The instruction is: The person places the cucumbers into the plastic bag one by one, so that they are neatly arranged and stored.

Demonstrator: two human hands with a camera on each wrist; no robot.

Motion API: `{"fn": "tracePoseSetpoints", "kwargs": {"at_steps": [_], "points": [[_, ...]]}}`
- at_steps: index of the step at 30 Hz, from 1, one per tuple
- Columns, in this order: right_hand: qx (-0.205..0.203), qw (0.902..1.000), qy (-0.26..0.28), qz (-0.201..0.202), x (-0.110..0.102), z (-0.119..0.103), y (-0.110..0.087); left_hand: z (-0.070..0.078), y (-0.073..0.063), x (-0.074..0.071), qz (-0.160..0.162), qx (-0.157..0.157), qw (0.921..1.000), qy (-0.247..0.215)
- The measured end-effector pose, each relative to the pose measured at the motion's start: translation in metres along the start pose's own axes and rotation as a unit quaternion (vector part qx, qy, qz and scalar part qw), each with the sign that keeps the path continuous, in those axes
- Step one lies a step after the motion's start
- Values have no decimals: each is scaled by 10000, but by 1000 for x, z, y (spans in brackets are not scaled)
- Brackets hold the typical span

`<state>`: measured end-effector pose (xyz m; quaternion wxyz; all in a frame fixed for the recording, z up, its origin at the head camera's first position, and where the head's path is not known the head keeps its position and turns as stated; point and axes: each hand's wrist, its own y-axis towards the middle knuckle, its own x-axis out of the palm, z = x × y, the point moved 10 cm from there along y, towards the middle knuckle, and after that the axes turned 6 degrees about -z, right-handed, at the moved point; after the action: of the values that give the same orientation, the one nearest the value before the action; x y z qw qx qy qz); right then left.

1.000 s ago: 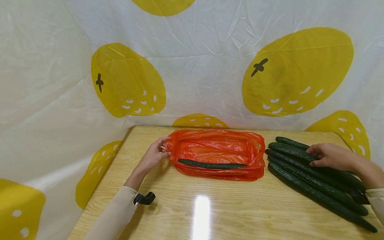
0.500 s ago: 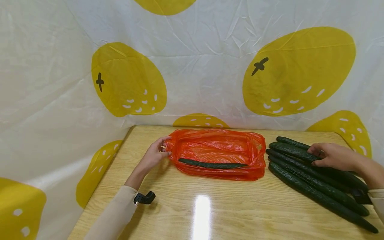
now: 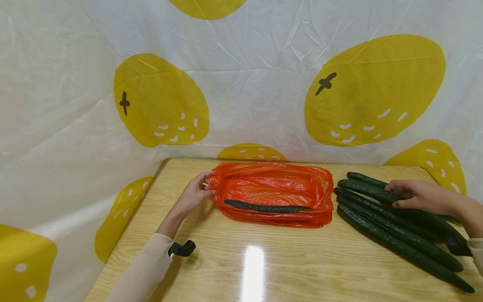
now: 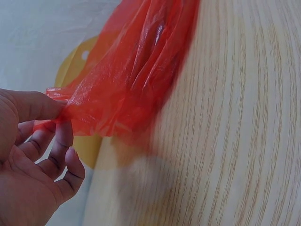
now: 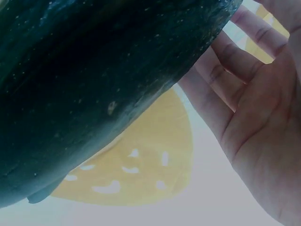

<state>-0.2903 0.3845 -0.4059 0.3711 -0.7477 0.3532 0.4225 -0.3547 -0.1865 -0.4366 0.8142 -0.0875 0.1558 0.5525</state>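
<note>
A red plastic bag lies spread with its mouth facing up, and one dark green cucumber rests inside along its near side. My left hand pinches the bag's left edge; in the left wrist view, thumb and forefinger meet on the thin film while the other fingers curl loosely. To the right, several long cucumbers lie side by side, slanting toward the near right. My right hand holds one of the farther cucumbers from above, its fingers partly hidden behind it in the right wrist view.
The wooden table carries a bright light reflection at its near middle. A white cloth with yellow fruit shapes hangs behind and at the left. A black wrist camera mount juts from the left sleeve.
My right wrist and forearm have shifted slightly to the right, while the fingers stay at the same cucumber. The left hand and the bag look unchanged.
</note>
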Motion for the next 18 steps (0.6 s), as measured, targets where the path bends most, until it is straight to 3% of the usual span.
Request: {"fn": "tracePoseSetpoints", "kwargs": {"at_steps": [4, 10, 18], "points": [[-75, 9999, -44, 132, -8, -5, 1, 0, 0, -1, 25, 7, 10000, 34], [118, 9999, -19, -43, -12, -5, 5, 0, 0, 0, 22, -11, 10000, -1], [-195, 9994, 250, 170, -21, -15, 4, 2, 0, 0, -6, -9, 10000, 34]]}}
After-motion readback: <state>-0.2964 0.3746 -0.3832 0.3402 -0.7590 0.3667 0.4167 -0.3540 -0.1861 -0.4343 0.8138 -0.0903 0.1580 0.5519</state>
